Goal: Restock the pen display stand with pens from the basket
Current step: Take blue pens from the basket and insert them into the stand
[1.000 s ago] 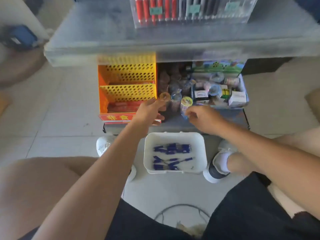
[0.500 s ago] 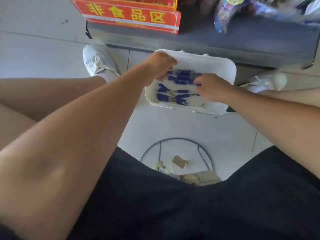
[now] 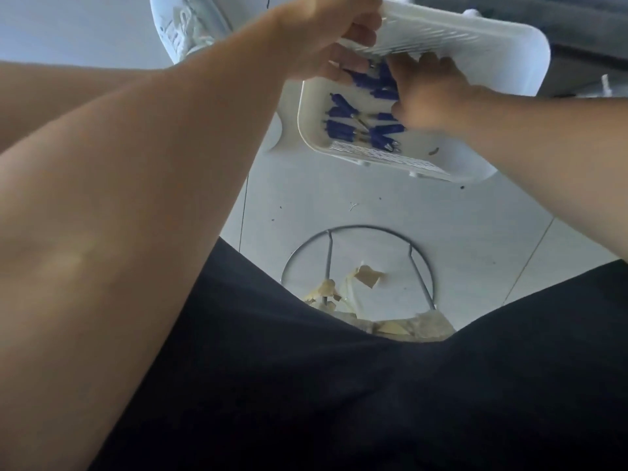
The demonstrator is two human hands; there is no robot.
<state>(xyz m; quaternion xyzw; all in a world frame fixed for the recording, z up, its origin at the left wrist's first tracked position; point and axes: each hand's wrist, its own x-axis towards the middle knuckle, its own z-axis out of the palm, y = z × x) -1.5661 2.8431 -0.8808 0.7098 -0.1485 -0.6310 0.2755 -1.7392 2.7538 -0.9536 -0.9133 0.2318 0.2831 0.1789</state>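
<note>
A white plastic basket (image 3: pixel 492 52) sits tilted on the floor at the top of the head view. Several blue pens (image 3: pixel 343 112) lie loose inside it. My left hand (image 3: pixel 326 35) grips the basket's far-left rim, thumb over the wall and fingers inside. My right hand (image 3: pixel 431 95) is down in the basket with its fingers curled over the pens. The back of that hand hides whether any pen is pinched. The pen display stand is out of view.
White shoes (image 3: pixel 190 25) stand beside and under the basket on the pale tiled floor. A metal wire ring (image 3: pixel 356 229) with torn yellowish scraps (image 3: pixel 367 275) lies between my legs. My black shorts (image 3: pixel 339 385) fill the foreground. A dark shelf base (image 3: pixel 594 25) runs along the top right.
My view dropped from the shelves and stand down to the floor. Both hands went from the shelf to the basket; the left took its rim and tilted it, the right reached among the pens.
</note>
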